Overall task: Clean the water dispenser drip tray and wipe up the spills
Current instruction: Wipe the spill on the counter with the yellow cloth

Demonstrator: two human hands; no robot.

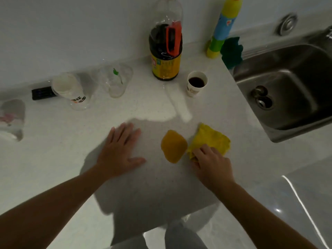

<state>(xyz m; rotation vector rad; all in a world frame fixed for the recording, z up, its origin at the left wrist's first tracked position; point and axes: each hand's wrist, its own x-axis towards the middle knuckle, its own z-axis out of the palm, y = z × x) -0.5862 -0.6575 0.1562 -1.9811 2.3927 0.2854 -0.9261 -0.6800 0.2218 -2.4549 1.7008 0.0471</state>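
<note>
A crumpled yellow cloth [210, 138] lies on the white countertop [71, 150], near its right edge. My right hand [211, 161] rests on the cloth's near corner, fingers curled over it. An orange-yellow sponge [173, 146] lies just left of the cloth, apart from both hands. My left hand [119, 150] lies flat and open on the counter, left of the sponge, holding nothing. No drip tray or water dispenser is visible.
At the back stand a dark sauce bottle [166, 51], a paper cup of dark liquid [196, 85], two clear plastic cups [115, 81] and a yellow cleaner bottle [222, 27]. A green scourer [231, 52] hangs by the steel sink [287, 87] at right.
</note>
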